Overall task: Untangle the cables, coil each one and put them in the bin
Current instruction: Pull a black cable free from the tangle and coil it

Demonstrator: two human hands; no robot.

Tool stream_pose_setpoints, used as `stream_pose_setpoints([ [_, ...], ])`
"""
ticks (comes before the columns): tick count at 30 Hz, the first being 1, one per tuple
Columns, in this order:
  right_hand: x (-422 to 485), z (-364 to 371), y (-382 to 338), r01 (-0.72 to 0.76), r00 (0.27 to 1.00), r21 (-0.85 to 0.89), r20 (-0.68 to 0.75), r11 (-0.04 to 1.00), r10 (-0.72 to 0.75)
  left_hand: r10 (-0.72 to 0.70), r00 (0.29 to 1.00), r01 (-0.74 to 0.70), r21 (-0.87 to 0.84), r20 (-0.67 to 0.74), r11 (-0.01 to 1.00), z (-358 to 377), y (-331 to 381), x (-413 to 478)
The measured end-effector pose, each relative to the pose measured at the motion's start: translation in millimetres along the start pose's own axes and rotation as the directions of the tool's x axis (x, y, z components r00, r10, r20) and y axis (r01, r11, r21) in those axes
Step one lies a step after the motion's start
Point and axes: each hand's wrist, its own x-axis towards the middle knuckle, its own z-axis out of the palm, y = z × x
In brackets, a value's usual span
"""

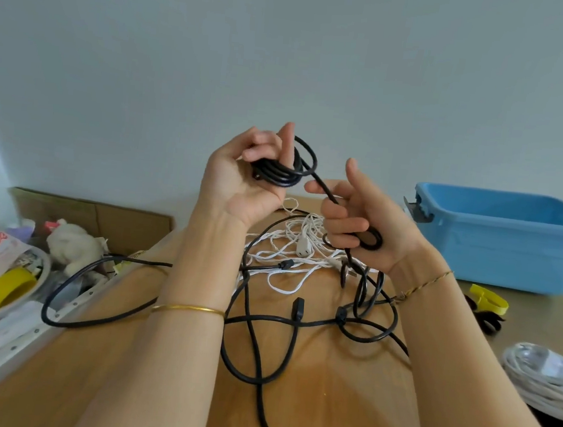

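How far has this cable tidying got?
Early on. No cable shows in the blue bin; a white bundle lies coiled on the right. The left hand holds a few black loops while the right hand feeds more cable. To do: the remaining black cable and the tangled white cable on the table.

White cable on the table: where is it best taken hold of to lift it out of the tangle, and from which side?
Probably at its white plug, pinched from above. The plug is the one solid lump, lying on top of the thin loops of the white cable; pulling a mid-loop could tighten it against the black cable.
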Motion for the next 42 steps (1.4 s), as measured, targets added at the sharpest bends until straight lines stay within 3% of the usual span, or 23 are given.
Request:
stream_pose_setpoints([
  [7,-7,-7,0,0.062,0.998,-0.192,0.015,0.98,-0.061,0.317,0.948,-0.318,0.126,0.028,0.94,2,7,6],
  [13,-4,0,-1,0.033,0.987,-0.339,-0.137,0.94,-0.084,0.322,0.945,-0.328,0.245,0.063,0.913,4,4,6],
  [16,-7,4,-6,-0.04,0.989,-0.523,-0.143,0.852,-0.042,0.348,0.937,-0.34,0.323,0.034,0.883,-2,-2,9],
  [19,-8,15,-9,-0.091,0.989,-0.721,-0.145,0.687,-0.02,0.472,0.881,-0.411,0.541,0.03,0.734,-11,-4,15],
  [23,-10,30,-14,-0.081,0.995,-0.821,-0.102,0.565,-0.006,0.565,0.821,-0.451,0.703,0.085,0.549,-20,-7,18],
  [25,-15,35,-20,-0.074,0.996,-0.85,-0.085,0.522,0.003,0.591,0.792,-0.426,0.835,0.157,0.348,-25,-8,19],
  [26,-19,36,-25,-0.072,0.997,-0.855,-0.083,0.513,0.002,0.598,0.778,-0.369,0.91,0.193,0.187,-28,-8,19],
  [29,-31,34,-38,-0.065,0.983,-0.862,-0.142,0.503,-0.117,0.563,0.783,-0.122,0.953,0.263,-0.276,-38,-3,16],
  [31,-32,32,-41,-0.024,0.943,-0.859,-0.189,0.511,-0.275,0.501,0.818,-0.018,0.884,0.282,-0.467,-36,-5,15],
  [33,-28,31,-40,0.04,0.882,-0.855,-0.213,0.518,-0.42,0.38,0.891,0.026,0.81,0.247,-0.586,-28,-11,13],
  [36,-21,24,-36,0.055,0.762,-0.895,-0.249,0.442,-0.598,0.198,0.968,0.009,0.771,0.152,-0.637,-19,-18,10],
  [39,-19,18,-34,0.06,0.684,-0.91,-0.262,0.41,-0.681,0.087,0.993,-0.02,0.839,0.08,-0.544,-10,-22,2],
  [42,-16,19,-33,0.055,0.654,-0.934,-0.233,0.352,-0.72,-0.037,0.999,-0.012,0.886,-0.006,-0.464,0,-27,-5],
])
